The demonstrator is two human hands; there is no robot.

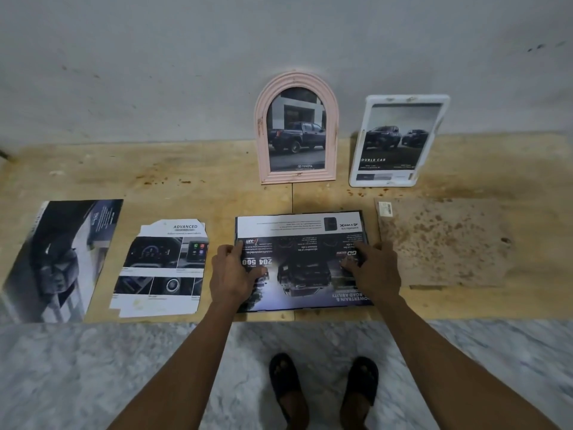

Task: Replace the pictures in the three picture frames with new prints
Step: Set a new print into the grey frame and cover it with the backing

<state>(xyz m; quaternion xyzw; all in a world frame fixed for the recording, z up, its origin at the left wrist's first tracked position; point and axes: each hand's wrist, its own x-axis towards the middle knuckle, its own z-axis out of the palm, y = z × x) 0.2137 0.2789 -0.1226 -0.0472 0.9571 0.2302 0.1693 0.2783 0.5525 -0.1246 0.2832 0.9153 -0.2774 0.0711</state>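
A dark rectangular frame (pixel 364 218) lies flat on the wooden table, with a car print (pixel 304 268) laid on it upside down to me. My left hand (pixel 231 274) rests on the print's left side, fingers spread and pressing. My right hand (pixel 373 270) presses the print's right side, fingertips bent onto the paper. A pink arched frame (pixel 296 79) with a truck picture leans on the wall behind. To its right a white frame (pixel 356 162) with a two-truck picture leans too.
A brown backing board (pixel 443 243) lies right of the dark frame. A trimmed print headed ADVANCED (pixel 161 268) and a larger dark print (pixel 62 259) lie at the left. The table's front edge (pixel 465 318) meets a marble floor, where my sandalled feet (pixel 322 389) stand.
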